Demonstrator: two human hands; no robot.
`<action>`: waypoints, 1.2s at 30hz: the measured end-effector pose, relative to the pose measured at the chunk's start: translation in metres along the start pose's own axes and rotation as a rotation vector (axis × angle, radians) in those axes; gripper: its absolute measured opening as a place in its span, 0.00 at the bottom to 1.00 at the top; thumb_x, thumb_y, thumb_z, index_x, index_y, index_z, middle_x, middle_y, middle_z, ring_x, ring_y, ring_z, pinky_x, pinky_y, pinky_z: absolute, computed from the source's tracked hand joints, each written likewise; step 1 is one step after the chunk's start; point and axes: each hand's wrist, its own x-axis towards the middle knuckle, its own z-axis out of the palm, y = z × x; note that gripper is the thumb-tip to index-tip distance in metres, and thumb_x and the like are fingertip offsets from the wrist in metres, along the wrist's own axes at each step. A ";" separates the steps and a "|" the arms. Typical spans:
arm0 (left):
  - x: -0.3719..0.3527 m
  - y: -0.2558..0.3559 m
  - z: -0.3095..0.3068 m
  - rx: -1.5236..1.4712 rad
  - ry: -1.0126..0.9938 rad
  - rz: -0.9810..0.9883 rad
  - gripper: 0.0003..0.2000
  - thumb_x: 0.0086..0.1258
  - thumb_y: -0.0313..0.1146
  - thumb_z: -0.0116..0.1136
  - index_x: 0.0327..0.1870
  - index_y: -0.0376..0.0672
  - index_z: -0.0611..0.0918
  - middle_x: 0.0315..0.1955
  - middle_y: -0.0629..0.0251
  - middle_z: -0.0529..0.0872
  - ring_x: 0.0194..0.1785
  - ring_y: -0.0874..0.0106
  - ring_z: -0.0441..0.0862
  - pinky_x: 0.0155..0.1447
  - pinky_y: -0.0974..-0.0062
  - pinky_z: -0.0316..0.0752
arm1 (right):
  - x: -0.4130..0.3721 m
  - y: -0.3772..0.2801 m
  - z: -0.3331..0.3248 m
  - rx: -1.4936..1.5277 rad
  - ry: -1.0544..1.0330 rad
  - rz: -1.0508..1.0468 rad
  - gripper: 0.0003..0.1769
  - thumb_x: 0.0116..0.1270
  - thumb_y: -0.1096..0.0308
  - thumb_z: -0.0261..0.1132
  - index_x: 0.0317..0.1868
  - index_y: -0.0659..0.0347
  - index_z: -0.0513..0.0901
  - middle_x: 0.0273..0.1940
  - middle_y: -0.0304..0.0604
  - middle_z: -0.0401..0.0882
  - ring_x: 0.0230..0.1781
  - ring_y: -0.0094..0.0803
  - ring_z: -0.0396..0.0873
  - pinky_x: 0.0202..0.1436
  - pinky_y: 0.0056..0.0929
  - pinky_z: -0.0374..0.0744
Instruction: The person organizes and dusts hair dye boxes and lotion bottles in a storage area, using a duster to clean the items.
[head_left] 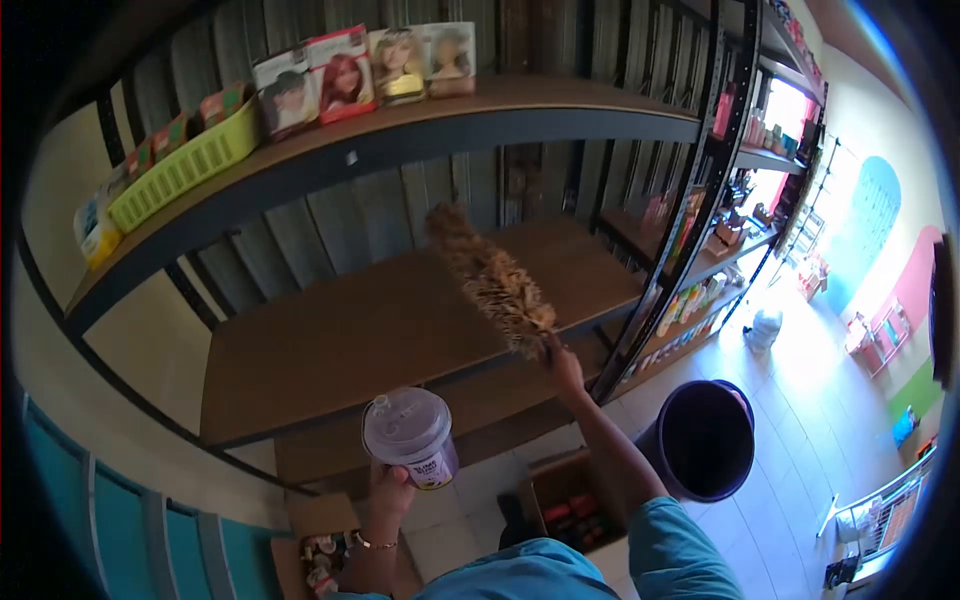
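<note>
A brown feather duster (500,290) is gripped by its handle in my right hand (563,368). Its fluffy head reaches up and left over the brown middle shelf (330,325). My left hand (393,488) is closed around the lower side of a clear lidded tub (410,437) with a printed label. I hold the tub in front of the shelf's front edge, and some of my fingers are hidden behind it.
Hair dye boxes (342,75) and a lime-green basket (185,165) stand on the upper shelf. A dark bucket (705,440) is at my right. On the floor sit an open box (575,500) with red items and a cardboard box (325,545). Stocked shelves (690,300) continue rightward.
</note>
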 end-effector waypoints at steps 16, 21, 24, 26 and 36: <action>0.216 -0.037 0.166 0.008 0.081 0.083 0.29 0.57 0.32 0.63 0.59 0.38 0.63 0.53 0.62 0.70 0.57 0.71 0.68 0.60 0.72 0.64 | 0.104 -0.117 -0.191 0.874 -0.565 -0.402 0.50 0.44 0.66 0.74 0.66 0.54 0.54 0.55 0.51 0.69 0.54 0.35 0.71 0.51 0.37 0.74; 0.243 -0.035 0.205 0.157 -0.185 0.133 0.35 0.57 0.38 0.64 0.62 0.38 0.57 0.56 0.60 0.67 0.60 0.69 0.65 0.62 0.72 0.61 | 0.113 -0.119 -0.212 0.742 -0.210 -0.435 0.51 0.40 0.67 0.75 0.64 0.55 0.55 0.52 0.50 0.71 0.50 0.34 0.74 0.50 0.32 0.74; 0.261 -0.032 0.219 0.208 -0.356 0.142 0.40 0.58 0.43 0.62 0.66 0.41 0.51 0.61 0.58 0.60 0.63 0.67 0.60 0.64 0.68 0.56 | 0.129 -0.122 -0.240 0.779 -0.204 -0.457 0.50 0.40 0.68 0.76 0.64 0.55 0.56 0.52 0.49 0.72 0.48 0.34 0.75 0.49 0.31 0.75; 0.260 -0.018 0.223 0.357 -0.374 0.228 0.41 0.58 0.45 0.61 0.67 0.44 0.49 0.63 0.58 0.57 0.65 0.65 0.57 0.65 0.65 0.53 | 0.147 -0.125 -0.262 0.819 -0.160 -0.517 0.50 0.41 0.68 0.76 0.63 0.55 0.55 0.50 0.49 0.72 0.47 0.34 0.76 0.48 0.31 0.76; 0.237 -0.015 0.131 0.330 -0.135 0.146 0.41 0.54 0.28 0.54 0.68 0.58 0.45 0.58 0.59 0.63 0.57 0.64 0.69 0.54 0.65 0.69 | 0.378 -0.095 -0.375 0.402 0.108 -0.226 0.52 0.40 0.69 0.76 0.61 0.55 0.50 0.43 0.51 0.75 0.41 0.39 0.77 0.40 0.37 0.79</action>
